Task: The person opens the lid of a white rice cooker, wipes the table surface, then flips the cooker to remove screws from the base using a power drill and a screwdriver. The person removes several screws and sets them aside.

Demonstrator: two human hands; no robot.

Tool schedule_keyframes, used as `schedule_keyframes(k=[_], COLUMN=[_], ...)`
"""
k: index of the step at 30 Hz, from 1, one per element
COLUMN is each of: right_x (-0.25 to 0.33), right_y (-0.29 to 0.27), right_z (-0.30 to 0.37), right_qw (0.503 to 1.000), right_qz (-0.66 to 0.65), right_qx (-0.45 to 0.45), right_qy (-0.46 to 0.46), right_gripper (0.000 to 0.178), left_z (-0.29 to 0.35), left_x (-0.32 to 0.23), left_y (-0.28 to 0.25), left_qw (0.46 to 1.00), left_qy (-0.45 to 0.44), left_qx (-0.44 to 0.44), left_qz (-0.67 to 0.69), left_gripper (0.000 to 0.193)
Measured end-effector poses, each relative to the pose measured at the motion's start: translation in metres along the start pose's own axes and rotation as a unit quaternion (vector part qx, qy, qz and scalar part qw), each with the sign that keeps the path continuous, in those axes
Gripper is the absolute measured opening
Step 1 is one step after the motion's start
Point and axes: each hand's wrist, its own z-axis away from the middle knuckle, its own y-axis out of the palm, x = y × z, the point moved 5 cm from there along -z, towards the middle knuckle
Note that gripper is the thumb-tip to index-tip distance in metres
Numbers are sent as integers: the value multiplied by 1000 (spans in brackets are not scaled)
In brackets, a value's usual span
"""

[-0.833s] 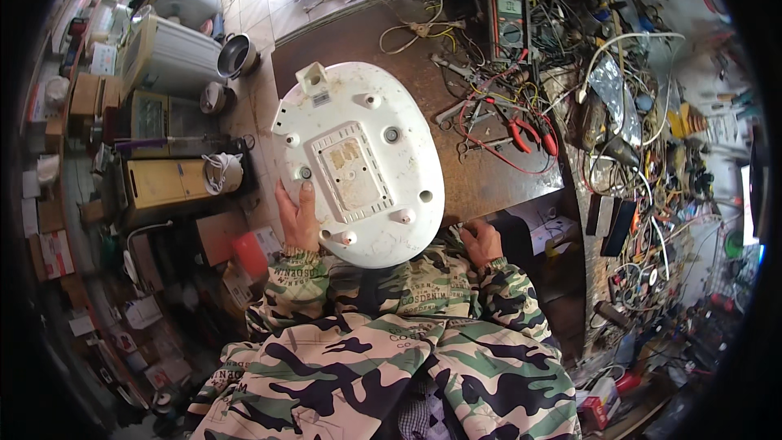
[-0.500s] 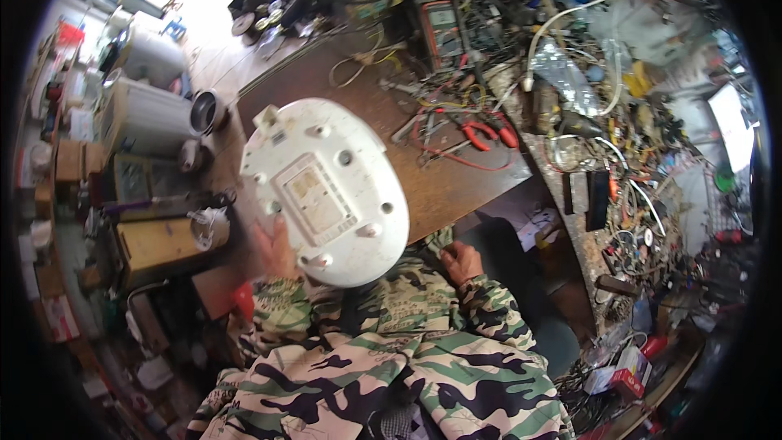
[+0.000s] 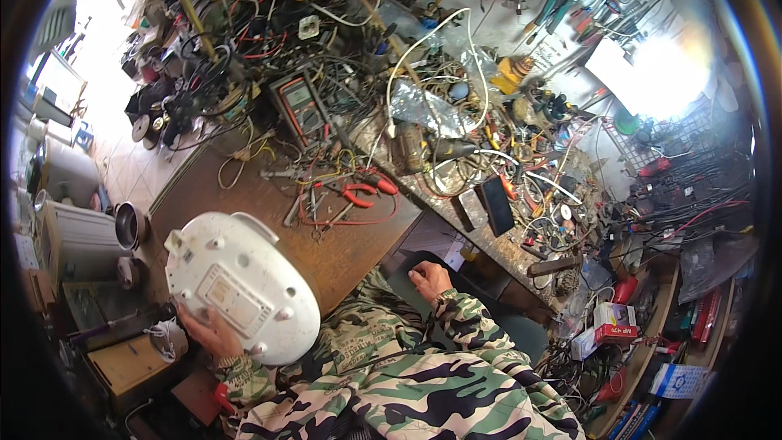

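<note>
At the white housing [image 3: 251, 281], left hand [image 3: 212, 334] in a thumb-and-finger grip on its edge; right hand [image 3: 432, 279] loosely curled, half open.

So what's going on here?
A person in a camouflage jacket steadies a white oval housing with the left hand, its recessed panel facing up toward the camera. The right hand is apart from it, fingers loosely curled. Beyond the housing, red-handled pliers and a multimeter lie among wires.
</note>
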Motion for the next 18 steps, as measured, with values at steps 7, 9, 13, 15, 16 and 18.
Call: schedule_keyframes(k=[7,9,13,15,16,18], right_x=[-4,24,89,117,131,148], right_y=[-59,-76,-93,-93,-95,-100], right_z=[-51,-61,-103,-132,-143,-170], right_qw=[995,989,963,950,944,917], right_qz=[18,31,1,-21,-45,-42], right_qx=[-73,-108,-107,-119,-128,-165], right_qy=[-60,-93,-248,-289,-302,-359], right_gripper=[26,24,25,29,31,36], left_z=[2,3,-1,1,0,-4], left_x=[-7,-10,-22,-21,-19,-30], left_y=[-7,-7,-9,-7,-7,-6], left_qw=[999,999,995,994,994,994], left_qy=[-22,-2,1,-10,-17,-38], left_qx=[-7,-4,-8,-15,-11,-11], left_qz=[-47,-51,-100,-107,-105,-100], left_gripper=[68,67,62,65,66,68])
